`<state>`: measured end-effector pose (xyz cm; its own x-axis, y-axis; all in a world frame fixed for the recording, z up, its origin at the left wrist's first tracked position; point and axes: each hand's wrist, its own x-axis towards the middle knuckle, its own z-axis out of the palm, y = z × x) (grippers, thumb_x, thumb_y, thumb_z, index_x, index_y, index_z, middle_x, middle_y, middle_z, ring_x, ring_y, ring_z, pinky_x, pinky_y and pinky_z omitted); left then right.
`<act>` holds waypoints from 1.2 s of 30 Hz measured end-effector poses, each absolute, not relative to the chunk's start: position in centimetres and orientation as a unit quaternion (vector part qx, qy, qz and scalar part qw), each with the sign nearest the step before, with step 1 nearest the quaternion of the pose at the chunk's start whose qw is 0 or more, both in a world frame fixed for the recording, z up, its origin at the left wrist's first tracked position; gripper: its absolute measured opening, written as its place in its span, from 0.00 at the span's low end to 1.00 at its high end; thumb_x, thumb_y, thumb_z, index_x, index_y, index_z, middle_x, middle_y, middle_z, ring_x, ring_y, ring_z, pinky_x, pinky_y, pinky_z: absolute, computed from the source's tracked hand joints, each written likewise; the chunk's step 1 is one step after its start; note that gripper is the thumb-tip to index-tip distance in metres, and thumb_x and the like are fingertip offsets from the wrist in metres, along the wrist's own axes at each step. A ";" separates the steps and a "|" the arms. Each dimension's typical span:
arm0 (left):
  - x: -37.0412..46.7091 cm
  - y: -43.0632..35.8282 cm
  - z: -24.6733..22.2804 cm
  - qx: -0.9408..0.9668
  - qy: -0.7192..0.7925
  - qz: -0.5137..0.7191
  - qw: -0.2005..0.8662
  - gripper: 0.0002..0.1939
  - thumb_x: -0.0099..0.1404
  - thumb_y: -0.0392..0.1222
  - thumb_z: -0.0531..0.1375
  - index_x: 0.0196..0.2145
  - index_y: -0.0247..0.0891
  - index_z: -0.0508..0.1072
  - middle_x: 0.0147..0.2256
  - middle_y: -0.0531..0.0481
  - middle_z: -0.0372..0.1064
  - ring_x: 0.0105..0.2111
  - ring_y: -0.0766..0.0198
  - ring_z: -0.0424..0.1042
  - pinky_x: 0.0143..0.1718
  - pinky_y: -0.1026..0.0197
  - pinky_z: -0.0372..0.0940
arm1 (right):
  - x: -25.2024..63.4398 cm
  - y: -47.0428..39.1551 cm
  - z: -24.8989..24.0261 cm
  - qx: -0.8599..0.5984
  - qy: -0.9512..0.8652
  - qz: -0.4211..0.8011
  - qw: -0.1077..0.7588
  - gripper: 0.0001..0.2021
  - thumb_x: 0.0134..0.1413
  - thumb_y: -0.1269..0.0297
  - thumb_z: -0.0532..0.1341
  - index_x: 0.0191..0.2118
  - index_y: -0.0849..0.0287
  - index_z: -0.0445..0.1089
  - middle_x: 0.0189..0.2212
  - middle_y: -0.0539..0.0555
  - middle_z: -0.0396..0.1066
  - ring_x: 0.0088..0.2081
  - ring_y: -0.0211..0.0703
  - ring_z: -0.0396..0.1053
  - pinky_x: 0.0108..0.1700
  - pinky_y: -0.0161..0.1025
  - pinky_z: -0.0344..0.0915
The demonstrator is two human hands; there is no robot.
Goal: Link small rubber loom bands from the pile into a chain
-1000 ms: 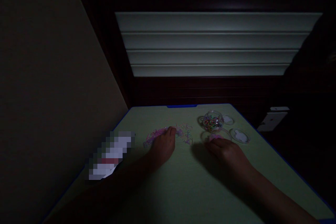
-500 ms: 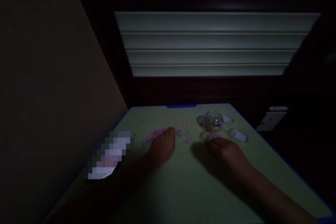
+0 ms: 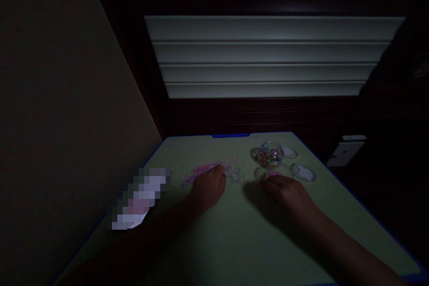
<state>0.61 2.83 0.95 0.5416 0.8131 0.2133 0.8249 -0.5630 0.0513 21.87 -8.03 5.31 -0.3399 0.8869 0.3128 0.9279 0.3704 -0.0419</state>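
Small thin elastic bands (image 3: 201,170), mostly pink and purple with paler ones at the right, lie spread on the table. My left hand (image 3: 211,184) rests at the near edge of this pile, fingers bent together; whatever is between the fingertips is hidden. To the right, a clear jar (image 3: 285,169) with some pink bands in it stands behind my right hand (image 3: 285,189). The fingers of that hand are closed at the jar's near left side and cover part of it. Behind stands a second clear jar (image 3: 270,154), filled with bands of many colours.
Two round lids (image 3: 305,172) (image 3: 289,152) lie right of the jars. A blurred-out flat object (image 3: 142,201) lies at the table's left side. The pale green table (image 3: 234,241) has a blue edge, with a wall at the left and a slatted panel (image 3: 268,56) behind.
My left hand has shifted very slightly right, its fingers still bent over the pile. My right hand stays at the near jar. The view has moved a little.
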 end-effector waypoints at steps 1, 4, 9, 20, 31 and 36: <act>0.6 2.9 0.9 -0.877 -0.467 -0.110 0.023 0.09 0.66 0.38 0.42 0.35 0.37 0.60 0.30 0.47 0.66 0.31 0.61 0.68 0.34 0.61 0.60 | 21.8 -8.1 5.4 -0.557 -0.815 -0.071 0.143 0.08 0.54 0.74 0.53 0.33 0.61 0.68 0.27 0.53 0.67 0.30 0.38 0.64 0.32 0.33 0.54; 0.7 3.0 0.8 -0.875 -0.468 -0.127 0.006 0.08 0.66 0.38 0.43 0.34 0.38 0.60 0.28 0.49 0.66 0.29 0.62 0.68 0.33 0.62 0.59 | 21.8 -8.1 5.5 -0.555 -0.816 -0.070 0.143 0.07 0.54 0.74 0.53 0.33 0.61 0.68 0.27 0.53 0.67 0.30 0.37 0.64 0.32 0.33 0.54; 1.2 2.7 0.9 -0.876 -0.450 -0.173 -0.034 0.09 0.67 0.38 0.41 0.33 0.39 0.58 0.29 0.50 0.64 0.30 0.63 0.67 0.33 0.63 0.58 | 21.9 -8.0 5.3 -0.555 -0.816 -0.068 0.149 0.07 0.54 0.74 0.52 0.31 0.61 0.67 0.27 0.53 0.67 0.30 0.37 0.64 0.32 0.33 0.54; 2.3 -1.3 1.9 -0.825 -0.379 -0.294 -0.299 0.11 0.68 0.43 0.41 0.31 0.40 0.57 0.25 0.56 0.56 0.25 0.69 0.59 0.27 0.67 0.54 | 22.0 -7.6 4.8 -0.558 -0.809 -0.058 0.179 0.09 0.56 0.71 0.51 0.34 0.61 0.69 0.29 0.55 0.68 0.32 0.39 0.64 0.35 0.34 0.55; 2.4 -1.7 1.2 -0.834 -0.334 -0.293 -0.327 0.11 0.68 0.42 0.41 0.31 0.39 0.58 0.25 0.55 0.56 0.25 0.68 0.57 0.28 0.66 0.53 | 21.3 -7.9 4.9 -0.524 -0.823 -0.049 0.214 0.14 0.57 0.62 0.52 0.46 0.62 0.65 0.33 0.56 0.68 0.35 0.43 0.64 0.38 0.38 0.57; 2.4 -1.9 1.3 -0.851 -0.315 -0.270 -0.322 0.11 0.68 0.42 0.42 0.31 0.40 0.58 0.25 0.56 0.57 0.26 0.68 0.58 0.29 0.65 0.54 | 21.1 -7.6 4.5 -0.508 -0.838 -0.052 0.192 0.09 0.57 0.67 0.53 0.42 0.60 0.66 0.30 0.53 0.67 0.32 0.41 0.63 0.36 0.38 0.55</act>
